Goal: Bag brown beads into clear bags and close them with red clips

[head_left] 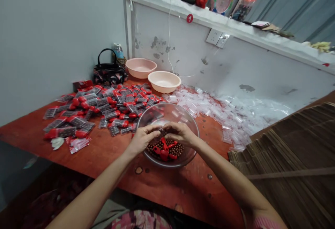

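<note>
- Head view: the left hand [142,140] and right hand [180,134] hover over a clear glass bowl [167,106] at lower centre, with the fingers curled and the fingertips nearly meeting. Whether they pinch anything is hidden.
- Below the hands, on the bowl's floor, red plastic pieces [164,151] lie among dark round beads [154,149]. The pieces point in mixed directions, so the cluster has no single long axis. It sits about equally near both hands, and nothing stands between.
- Left of the bowl, sealed packets with red ends [104,108] spread across the orange-red table [183,194].
- To the upper right of the bowl, clear plastic bags [222,112] lie heaped against the wall.
- Two pale pink basins [141,67] [164,81] and a black handbag [108,72] stand at the far edge.
- At lower right, stacked brown cardboard sheets [288,152] rise beside the right forearm [230,176].
</note>
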Motion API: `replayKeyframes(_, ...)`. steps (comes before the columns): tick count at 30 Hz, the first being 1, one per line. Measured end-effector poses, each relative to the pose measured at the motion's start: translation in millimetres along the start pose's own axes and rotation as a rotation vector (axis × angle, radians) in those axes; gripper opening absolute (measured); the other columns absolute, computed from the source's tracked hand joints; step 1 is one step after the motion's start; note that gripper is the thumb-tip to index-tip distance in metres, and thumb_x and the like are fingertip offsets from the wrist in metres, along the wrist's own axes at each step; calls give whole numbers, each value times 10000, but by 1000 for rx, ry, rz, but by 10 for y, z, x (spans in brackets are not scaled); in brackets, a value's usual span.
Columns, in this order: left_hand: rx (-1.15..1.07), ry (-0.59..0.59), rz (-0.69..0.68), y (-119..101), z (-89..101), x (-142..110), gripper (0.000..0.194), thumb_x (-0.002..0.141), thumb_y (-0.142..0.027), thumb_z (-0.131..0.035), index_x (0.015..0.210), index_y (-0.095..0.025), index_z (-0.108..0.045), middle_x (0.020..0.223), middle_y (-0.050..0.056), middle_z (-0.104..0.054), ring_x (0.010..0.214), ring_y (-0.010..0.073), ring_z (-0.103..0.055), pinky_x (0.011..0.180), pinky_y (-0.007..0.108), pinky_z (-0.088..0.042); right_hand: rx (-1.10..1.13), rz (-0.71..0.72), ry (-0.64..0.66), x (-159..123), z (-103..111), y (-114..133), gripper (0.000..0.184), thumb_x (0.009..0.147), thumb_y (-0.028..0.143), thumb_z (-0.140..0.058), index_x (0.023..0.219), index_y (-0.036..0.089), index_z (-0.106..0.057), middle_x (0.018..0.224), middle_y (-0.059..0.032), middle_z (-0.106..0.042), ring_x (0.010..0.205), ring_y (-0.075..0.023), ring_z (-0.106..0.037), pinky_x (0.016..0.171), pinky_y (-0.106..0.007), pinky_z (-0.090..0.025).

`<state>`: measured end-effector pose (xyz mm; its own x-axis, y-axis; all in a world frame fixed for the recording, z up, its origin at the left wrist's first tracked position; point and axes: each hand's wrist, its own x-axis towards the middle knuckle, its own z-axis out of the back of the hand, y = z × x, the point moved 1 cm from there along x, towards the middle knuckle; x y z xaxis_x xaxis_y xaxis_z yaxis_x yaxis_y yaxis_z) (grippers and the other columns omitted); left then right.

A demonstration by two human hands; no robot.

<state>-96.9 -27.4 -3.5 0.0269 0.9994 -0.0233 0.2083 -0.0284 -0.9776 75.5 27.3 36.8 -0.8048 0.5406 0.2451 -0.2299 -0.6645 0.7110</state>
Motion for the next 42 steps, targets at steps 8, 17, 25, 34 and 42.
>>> replayKeyframes(8,155,52,-58,88,-64,15,386,681,-366,-620,998,-148,-642,1010,92,-664,913,248,-608,789,359,-485,-42,-40,105,-58,33,-54,217,740,242,-594,922,157,-512,764,9,-574,668,-91,-517,633,-196,-406)
replayKeyframes(17,346,-5,-158,76,-98,100,333,711,-349,-587,991,-181,-652,1012,61,-666,957,245,-591,888,373,-424,-121,-54,49,-94,23,-197,170,784,264,-556,920,168,-520,816,-6,-616,718,-103,-565,661,-199,-423)
replayKeyframes(25,387,-51,-206,135,-110,130,315,711,-334,-583,984,-195,-657,989,46,-676,922,230,-608,882,356,-431,-393,92,27,-162,39,-288,188,857,297,-441,960,170,-535,858,-39,-634,764,-112,-587,699,-205,-424)
replayKeyframes(34,501,12,-275,105,-147,93,293,756,-321,-528,1004,-218,-644,1023,42,-662,953,217,-593,896,358,-421,-462,56,218,-152,240,-207,119,789,273,-505,771,164,-549,589,25,-564,502,-66,-467,511,-181,-330)
replayKeyframes(42,106,-123,-88,199,-51,176,461,686,-388,-609,1071,-136,-589,1072,92,-632,958,245,-583,842,386,-465,-1009,-186,293,-237,305,-641,106,833,205,-481,873,156,-565,882,-91,-596,847,-184,-518,697,-280,-382)
